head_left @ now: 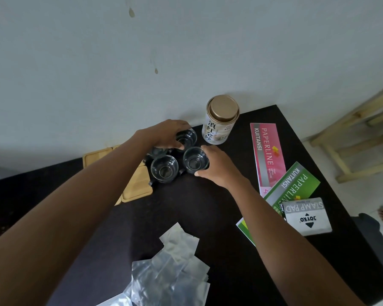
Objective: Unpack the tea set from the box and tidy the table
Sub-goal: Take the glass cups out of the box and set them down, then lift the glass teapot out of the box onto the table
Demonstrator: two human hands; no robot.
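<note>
Several small clear glass tea cups with dark handles stand grouped on the black table (208,217) near the wall. My left hand (164,133) grips the far cup (187,138) from the left. My right hand (217,165) wraps around the near right cup (195,161). A third cup (164,168) stands free in front, and a fourth (157,151) is partly hidden under my left hand. Wooden coasters (137,186) lie to the left of the cups, partly under my left forearm. A white tea tin (220,120) with a gold lid stands upright just right of the far cup.
Crumpled clear plastic bags (170,268) lie at the near table edge. A pink receipt book (266,155), a green one (294,188) and a grey stamp pad box (305,216) lie on the right. A wooden frame (363,138) stands beyond the table's right edge.
</note>
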